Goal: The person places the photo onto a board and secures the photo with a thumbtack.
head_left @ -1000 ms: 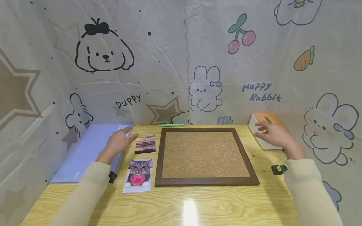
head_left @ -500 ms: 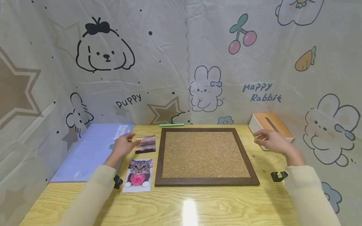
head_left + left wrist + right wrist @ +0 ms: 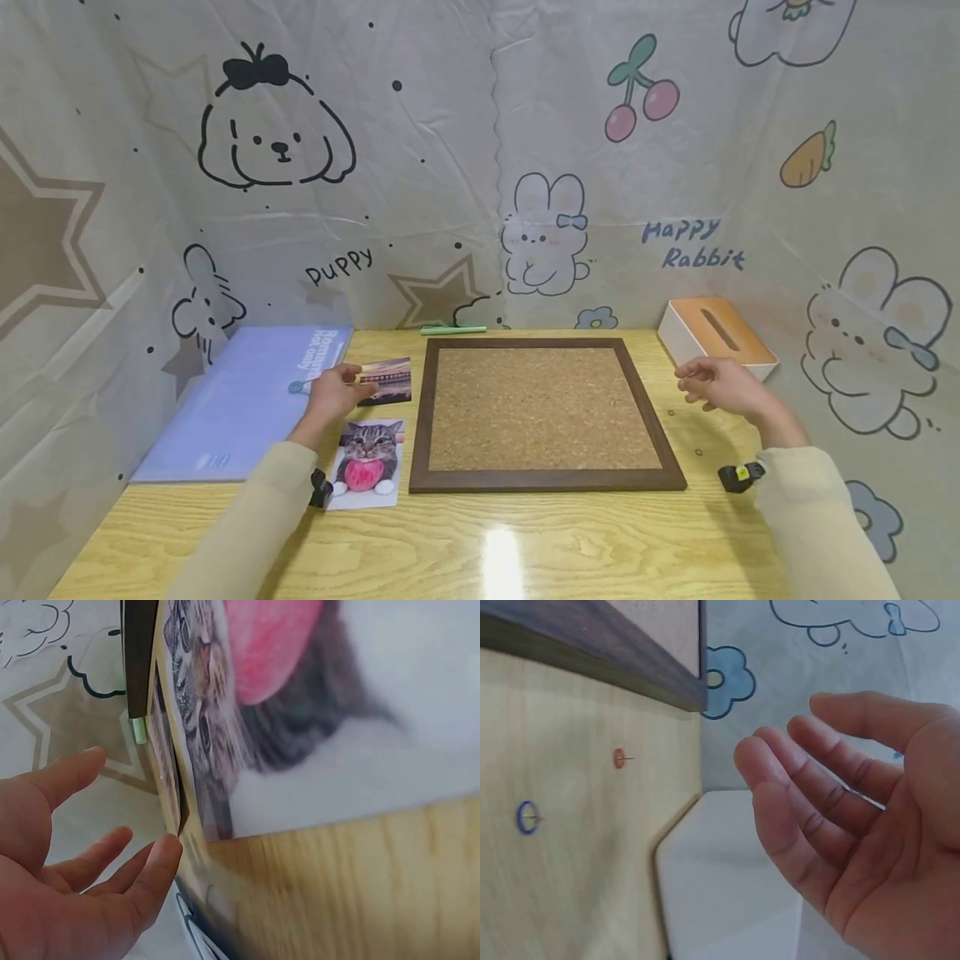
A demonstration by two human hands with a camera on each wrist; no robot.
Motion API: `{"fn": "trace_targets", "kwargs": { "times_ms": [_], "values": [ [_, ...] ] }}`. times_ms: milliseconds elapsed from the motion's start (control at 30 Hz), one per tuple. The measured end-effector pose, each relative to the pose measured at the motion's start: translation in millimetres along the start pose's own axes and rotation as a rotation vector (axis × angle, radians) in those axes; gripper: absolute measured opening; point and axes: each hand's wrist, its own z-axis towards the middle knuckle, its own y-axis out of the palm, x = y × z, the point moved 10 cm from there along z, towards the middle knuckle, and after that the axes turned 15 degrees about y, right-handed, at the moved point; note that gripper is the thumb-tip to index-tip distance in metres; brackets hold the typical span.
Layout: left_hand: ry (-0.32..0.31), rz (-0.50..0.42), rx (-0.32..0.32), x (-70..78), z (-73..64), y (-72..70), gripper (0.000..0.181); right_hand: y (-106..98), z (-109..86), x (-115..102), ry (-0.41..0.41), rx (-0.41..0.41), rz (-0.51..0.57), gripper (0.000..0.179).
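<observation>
My left hand (image 3: 335,395) hovers at the left edge of a small sunset photo (image 3: 392,383), its thumb overlapping the picture in the head view. In the left wrist view the thumb and fingers are spread, with nothing between them. Nearer me lies a photo of a cat (image 3: 367,462) with a pink round thing. On the right, my right hand (image 3: 723,387) hangs in the air in front of the orange-topped white box (image 3: 731,333), fingers loosely bent and holding nothing. Two thumbtacks, one blue (image 3: 528,817) and one orange (image 3: 619,758), lie on the table below it.
A dark-framed cork board (image 3: 547,408) lies flat in the middle of the wooden table (image 3: 420,542). To the left is a pale blue folder (image 3: 225,408). A green pen (image 3: 453,331) lies behind the board, along the printed cloth backdrop (image 3: 435,167).
My left hand has moved from over the folder rightward and toward me, to the sunset photo. My right hand has come down and nearer, away from the box top.
</observation>
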Motion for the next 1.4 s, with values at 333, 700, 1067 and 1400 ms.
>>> {"fn": "trace_targets", "kwargs": {
  "times_ms": [333, 700, 1067, 1400],
  "values": [
    [-0.041, -0.051, 0.007, 0.3, -4.8, 5.8, 0.062, 19, 12.0, 33, 0.097, -0.059, 0.054, 0.036],
    [-0.048, -0.057, 0.060, -3.2, 0.5, 11.6, 0.060, 41, 22.4, 57, 0.167, -0.106, 0.111, 0.027],
    [-0.041, 0.022, 0.039, -4.2, 2.9, 14.1, 0.061, 44, 29.6, 59, 0.186, -0.075, 0.095, 0.026],
    [-0.031, 0.100, 0.045, -3.3, 7.1, 12.4, 0.063, 46, 37.2, 66, 0.191, -0.056, 0.110, 0.025]
  ]
}}
